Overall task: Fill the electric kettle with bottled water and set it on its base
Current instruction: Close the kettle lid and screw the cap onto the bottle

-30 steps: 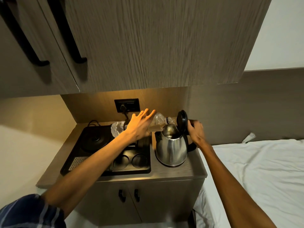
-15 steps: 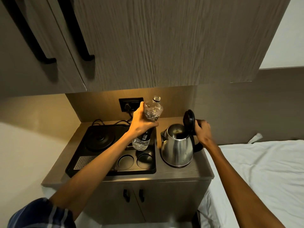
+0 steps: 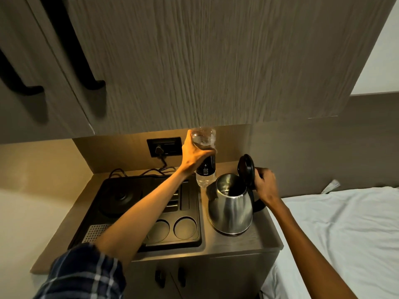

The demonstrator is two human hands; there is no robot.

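The kettle (image 3: 232,209) stands on the surface (image 3: 262,239), lid (image 3: 245,167) hinged up, beside the tray (image 3: 190,244) carrying its base (image 3: 122,197); the bottle (image 3: 205,156) is held upright just left of the spout, the left hand (image 3: 194,153) with fingers clamped round it; the right hand (image 3: 264,183) is closed on the handle (hidden). The bottle is best tipped slowly over the mouth; the kettle is steadied.

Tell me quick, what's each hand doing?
Left hand: closed around the water bottle.
Right hand: closed on the kettle handle.
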